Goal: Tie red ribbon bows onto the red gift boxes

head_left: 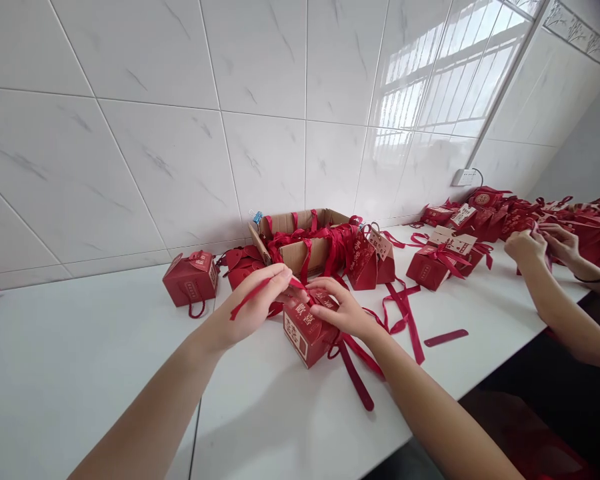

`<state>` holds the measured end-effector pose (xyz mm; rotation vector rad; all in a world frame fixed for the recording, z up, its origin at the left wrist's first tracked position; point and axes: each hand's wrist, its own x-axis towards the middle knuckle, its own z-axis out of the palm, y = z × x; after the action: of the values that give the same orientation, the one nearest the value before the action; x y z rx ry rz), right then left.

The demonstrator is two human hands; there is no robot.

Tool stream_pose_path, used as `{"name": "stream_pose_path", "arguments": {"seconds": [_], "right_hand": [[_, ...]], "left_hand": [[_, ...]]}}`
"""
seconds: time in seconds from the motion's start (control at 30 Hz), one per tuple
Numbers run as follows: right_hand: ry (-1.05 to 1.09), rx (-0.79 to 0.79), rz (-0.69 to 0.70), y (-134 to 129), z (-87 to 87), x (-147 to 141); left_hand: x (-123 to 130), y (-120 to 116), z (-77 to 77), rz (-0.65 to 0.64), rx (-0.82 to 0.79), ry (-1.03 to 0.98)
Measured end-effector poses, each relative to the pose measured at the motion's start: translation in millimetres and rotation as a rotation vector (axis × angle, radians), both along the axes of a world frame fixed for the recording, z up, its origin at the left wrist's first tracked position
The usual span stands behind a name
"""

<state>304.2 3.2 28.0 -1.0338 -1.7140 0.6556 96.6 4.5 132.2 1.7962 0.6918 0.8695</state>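
Note:
A red gift box point(305, 327) with pale printed characters stands on the white table between my hands. My left hand point(260, 297) is closed on a red ribbon point(250, 299), whose loose end trails back across the hand. From the right, my right hand point(341, 308) reaches over the box top, its fingers bent around the ribbon at the lid. The exact grip of its fingertips is partly hidden. A dark red cord handle point(333, 351) hangs at the box's right side, and a dark red flat strip point(357, 380) lies beside it.
Behind the box, a cardboard carton point(300, 257) holds many red ribbons. Another red box point(190, 280) stands left; a tagged box point(373, 260) and a bow-tied box point(435, 263) stand right. A co-worker's hands point(543, 243) work near piled boxes. A second strip point(446, 338) lies nearby.

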Motion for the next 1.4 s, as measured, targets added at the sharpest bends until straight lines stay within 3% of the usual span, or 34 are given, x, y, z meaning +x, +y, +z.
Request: {"name": "stream_pose_path", "arguments": {"seconds": [0.1,0.37,0.77,0.97,1.17,1.27,1.4], "right_hand": [[-0.018,0.105,0.043,-2.3,0.4,-1.9],[-0.024,0.072,0.093,-5.4,4.8,-6.3],[-0.108,0.024,0.098,-11.2,10.0,-12.4],[-0.119,-0.089,0.053,-13.0,10.5,-15.2],[-0.118,-0.126,0.031,-9.4,7.6,-16.7],[-0.125,-0.145,0.002,-9.2,7.1,-17.3],[-0.101,-0.159,-0.062,-12.8,8.2,-23.9]], "left_hand": [[6.9,6.5,-4.8,-0.034,-0.15,-0.054],[10.5,10.5,-5.6,0.078,-0.242,-0.216],[25.7,23.5,-28.7,0.055,-0.134,-0.449],[35.2,24.6,-40.3,0.063,-0.058,-0.441],[52.6,41.1,-53.0,0.062,-0.061,-0.377],[57.9,47.5,-39.8,0.01,-0.088,-0.258],[44.6,35.0,7.4,-0.044,-0.133,-0.036]]}}
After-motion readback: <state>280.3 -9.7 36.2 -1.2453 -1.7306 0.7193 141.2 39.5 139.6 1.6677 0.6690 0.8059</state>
